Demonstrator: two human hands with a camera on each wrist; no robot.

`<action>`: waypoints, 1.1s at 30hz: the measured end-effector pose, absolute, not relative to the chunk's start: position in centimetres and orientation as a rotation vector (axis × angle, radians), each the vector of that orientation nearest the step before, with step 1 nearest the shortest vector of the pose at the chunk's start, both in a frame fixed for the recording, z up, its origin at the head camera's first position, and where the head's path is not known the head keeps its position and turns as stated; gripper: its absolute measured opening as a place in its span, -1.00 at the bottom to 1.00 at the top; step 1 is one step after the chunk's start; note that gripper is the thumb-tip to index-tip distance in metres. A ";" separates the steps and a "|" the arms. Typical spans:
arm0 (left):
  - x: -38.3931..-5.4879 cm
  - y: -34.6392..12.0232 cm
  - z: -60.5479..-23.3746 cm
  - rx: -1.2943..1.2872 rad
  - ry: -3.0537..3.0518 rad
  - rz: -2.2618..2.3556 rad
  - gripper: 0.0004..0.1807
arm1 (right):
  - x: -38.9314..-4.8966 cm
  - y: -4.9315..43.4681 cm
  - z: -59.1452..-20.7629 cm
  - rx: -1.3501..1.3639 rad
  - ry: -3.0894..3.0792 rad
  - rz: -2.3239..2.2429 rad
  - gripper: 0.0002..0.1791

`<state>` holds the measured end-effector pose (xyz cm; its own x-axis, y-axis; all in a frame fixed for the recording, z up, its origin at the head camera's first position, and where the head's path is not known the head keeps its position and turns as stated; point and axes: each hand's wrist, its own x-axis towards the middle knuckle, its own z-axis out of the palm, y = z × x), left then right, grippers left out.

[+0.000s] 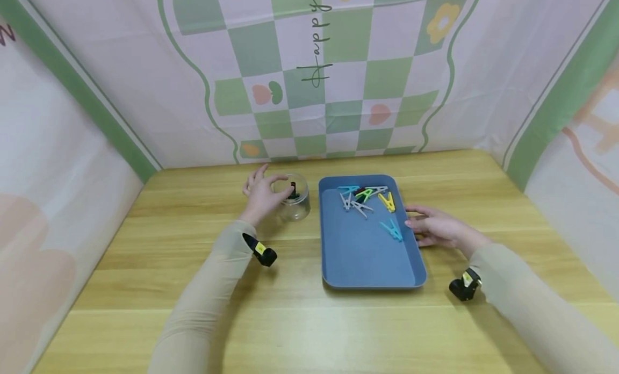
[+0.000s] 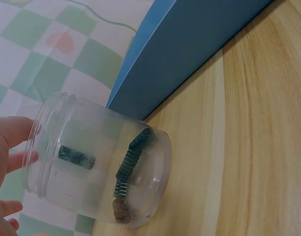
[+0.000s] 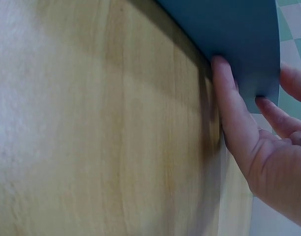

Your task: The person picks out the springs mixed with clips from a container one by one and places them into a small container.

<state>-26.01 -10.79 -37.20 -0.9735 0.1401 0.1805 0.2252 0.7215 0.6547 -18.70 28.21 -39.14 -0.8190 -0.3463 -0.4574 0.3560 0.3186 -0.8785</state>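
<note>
My left hand (image 1: 263,194) is at the mouth of a clear jar (image 1: 295,208), thumb and forefinger apart over the rim. In the left wrist view, several dark coiled, spring-like pieces (image 2: 128,164) and a brown one (image 2: 121,211) lie at the jar's bottom. A short dark green coil (image 2: 76,157) appears partway down inside, apart from the fingers. My right hand (image 1: 437,226) touches the right side of a blue tray (image 1: 367,256) with its fingers. In the tray lie plastic clothes pegs: yellow (image 1: 388,203), light blue (image 1: 391,230), green (image 1: 366,195) and grey (image 1: 360,206).
Among the pegs at the tray's far end are small dark pieces (image 1: 359,191). Everything stands on a wooden table (image 1: 300,331). A checked cloth (image 1: 309,116) hangs behind it, with more cloth at both sides.
</note>
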 end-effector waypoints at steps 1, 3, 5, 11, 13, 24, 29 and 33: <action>-25.9 -10.7 -37.1 -0.299 -2.796 -1.091 -0.56 | -18.7 28.2 -39.1 0.007 2.001 -1.548 -0.20; -25.8 -10.7 -37.0 -0.294 -2.791 -1.090 -0.56 | -18.7 28.2 -39.1 0.006 2.002 -1.549 -0.20; -25.7 -10.7 -36.9 -0.291 -2.789 -1.085 -0.56 | -18.7 28.2 -39.1 0.004 2.002 -1.547 -0.20; -25.8 -10.8 -36.8 -0.290 -2.796 -1.083 -0.57 | -18.6 28.2 -39.0 0.001 1.999 -1.543 -0.19; -25.8 -10.8 -36.8 -0.293 -2.793 -1.080 -0.57 | -18.6 28.2 -39.0 -0.002 1.998 -1.540 -0.19; -25.8 -10.7 -36.3 -0.322 -2.750 -1.093 -0.59 | -18.7 28.2 -38.9 -0.007 2.005 -1.536 -0.21; -25.7 -10.4 -35.8 -0.364 -2.727 -1.087 -0.61 | -18.7 28.2 -38.9 -0.005 2.005 -1.533 -0.21; -25.4 -9.9 -35.3 -0.387 -2.708 -1.087 -0.61 | -18.6 28.2 -38.9 -0.007 2.000 -1.535 -0.21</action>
